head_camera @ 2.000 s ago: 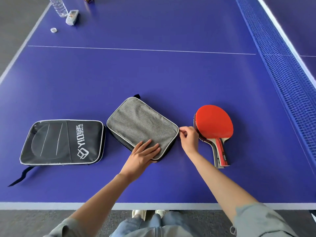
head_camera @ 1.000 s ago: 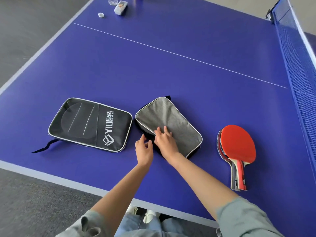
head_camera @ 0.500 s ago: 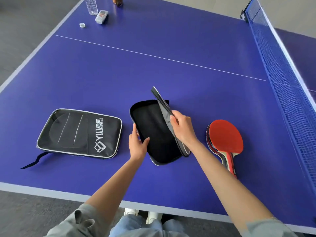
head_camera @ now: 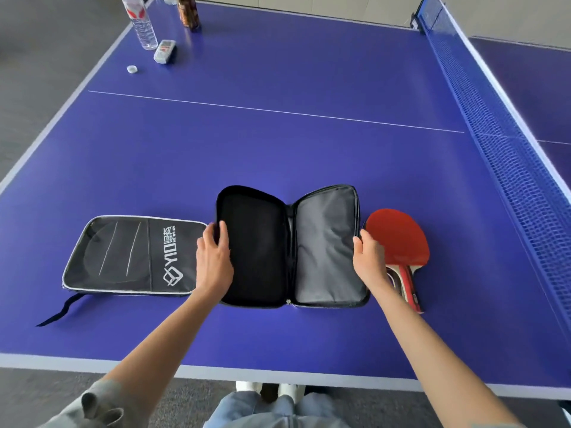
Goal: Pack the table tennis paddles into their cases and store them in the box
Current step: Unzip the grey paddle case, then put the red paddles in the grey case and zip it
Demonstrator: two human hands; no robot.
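Both hands hold the open case (head_camera: 287, 248) flat, low in the middle of the frame. Left hand (head_camera: 213, 261) grips the outer edge of the black half, thumb curled inside over the lining and fingers behind the rim. Right hand (head_camera: 369, 262) grips the outer edge of the grey half the same way, though its fingertips are hidden behind the edge.

Just right of that hand, touching or nearly touching the grey flap, lie the stacked paddles (head_camera: 398, 239), red face up. Their long axis runs near to far, blades toward the top of the frame and handles toward the near table edge. The right hand is much the nearer, so it is probably the one to reach them.

Left of centre lies a second case (head_camera: 129, 254), closed, black with white lettering.

Farther off, at the upper left of the table (head_camera: 278, 143), stand a water bottle (head_camera: 140, 23) and a darker bottle (head_camera: 188, 10). No box is visible.
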